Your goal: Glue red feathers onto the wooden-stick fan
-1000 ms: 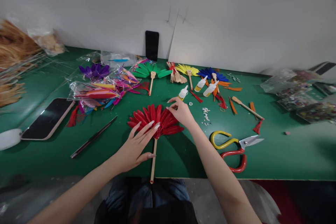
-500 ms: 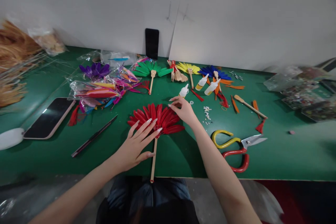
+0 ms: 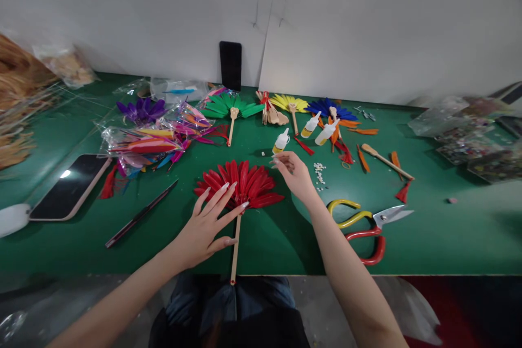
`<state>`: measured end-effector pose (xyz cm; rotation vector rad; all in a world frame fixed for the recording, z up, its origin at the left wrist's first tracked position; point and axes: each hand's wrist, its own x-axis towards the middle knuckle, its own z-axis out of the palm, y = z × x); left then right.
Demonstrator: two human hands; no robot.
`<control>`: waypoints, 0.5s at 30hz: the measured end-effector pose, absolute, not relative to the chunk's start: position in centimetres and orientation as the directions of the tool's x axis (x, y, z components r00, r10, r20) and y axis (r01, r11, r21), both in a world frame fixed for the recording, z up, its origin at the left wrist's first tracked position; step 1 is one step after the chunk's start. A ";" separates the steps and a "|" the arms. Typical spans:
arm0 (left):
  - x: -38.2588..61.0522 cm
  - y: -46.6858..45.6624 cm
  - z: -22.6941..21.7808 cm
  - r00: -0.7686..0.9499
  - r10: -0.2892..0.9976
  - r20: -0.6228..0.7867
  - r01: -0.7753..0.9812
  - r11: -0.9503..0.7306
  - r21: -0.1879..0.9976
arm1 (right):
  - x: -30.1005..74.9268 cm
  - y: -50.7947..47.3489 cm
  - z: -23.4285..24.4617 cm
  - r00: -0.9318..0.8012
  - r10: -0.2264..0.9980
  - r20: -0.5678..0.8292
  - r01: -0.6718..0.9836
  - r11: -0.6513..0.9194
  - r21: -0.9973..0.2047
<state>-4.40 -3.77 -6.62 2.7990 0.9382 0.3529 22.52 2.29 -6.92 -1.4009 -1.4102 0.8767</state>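
My left hand (image 3: 207, 234) lies with fingers spread over the base of a red feather fan (image 3: 232, 176), its thumb by the thin wooden handle (image 3: 235, 253). To the right of the feathers, my right hand (image 3: 294, 174) is curled with thumb and fingertips drawn together; what they hold, if anything, is too small to make out. Just beyond those fingertips stands a small glue bottle (image 3: 280, 142) with a pointed white nozzle. A tiny white piece (image 3: 263, 154) lies left of it. Small white beads (image 3: 319, 171) are scattered right of my right hand.
Red-and-yellow-handled scissors (image 3: 377, 220) lie at right. Two more glue bottles (image 3: 311, 125) stand near the yellow fan (image 3: 291, 103) and blue fan (image 3: 332, 109). A green fan (image 3: 232, 106), bagged feathers (image 3: 147, 144), a dark pen-like tool (image 3: 142, 213) and a phone (image 3: 69, 187) lie leftward.
My right hand has shifted slightly right and down, off the red feathers' edge, uncovering the glue bottle and the tiny white piece. My left hand stays on the fan.
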 end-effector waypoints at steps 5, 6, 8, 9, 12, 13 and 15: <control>-4.3 -3.9 -6.5 0.750 0.639 0.169 0.599 -0.765 0.236 | 22.8 2.1 -6.7 0.095 0.986 0.140 0.281 0.109 -0.954; -4.3 -3.9 -6.5 0.754 0.635 0.165 0.597 -0.768 0.232 | 22.9 2.1 -6.7 0.097 0.986 0.137 0.292 0.103 -0.951; -4.2 -3.9 -6.4 0.758 0.632 0.158 0.596 -0.771 0.225 | 22.9 2.0 -6.7 0.100 0.987 0.124 0.321 0.086 -0.943; -4.2 -3.9 -6.4 0.757 0.634 0.158 0.598 -0.770 0.225 | 22.9 2.0 -6.6 0.100 0.988 0.118 0.333 0.079 -0.940; -4.2 -3.9 -6.4 0.752 0.638 0.164 0.598 -0.766 0.236 | 22.8 1.9 -6.5 0.101 0.987 0.121 0.349 0.079 -0.934; -4.2 -3.9 -6.4 0.756 0.634 0.165 0.592 -0.769 0.241 | 22.7 1.9 -6.4 0.102 0.987 0.127 0.347 0.084 -0.934; -4.2 -3.8 -6.4 0.760 0.628 0.168 0.583 -0.773 0.250 | 22.7 1.9 -6.3 0.102 0.986 0.136 0.342 0.094 -0.935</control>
